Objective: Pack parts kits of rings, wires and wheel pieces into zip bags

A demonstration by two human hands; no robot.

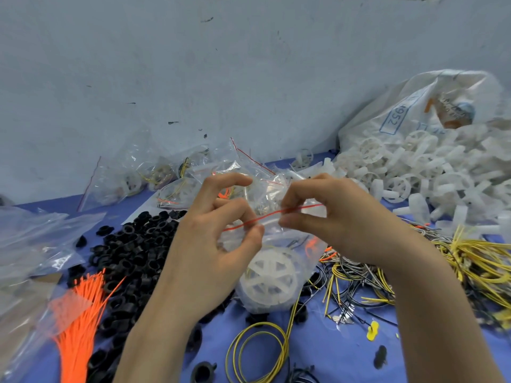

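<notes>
Rings of black plastic (132, 258) heap toward the blue desk's (304, 341) left edge, tangled yellow wires (484, 258) right. Left hand (210, 244) and right hand (340, 222) pinch the red seal (301, 208) of the clear zip bag (290, 240).

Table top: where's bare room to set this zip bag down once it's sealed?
Best bare blue patch: front, between the yellow wire loop and the right forearm. A smaller one lies between the empty bags and black rings. Crowded: wheel pieces and wires right, packed bags behind.

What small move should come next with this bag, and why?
Probably run the pinch along the red zip strip to seal the zip bag: left hand and right hand both pinch that strip, and a white wheel piece already sits inside.
</notes>
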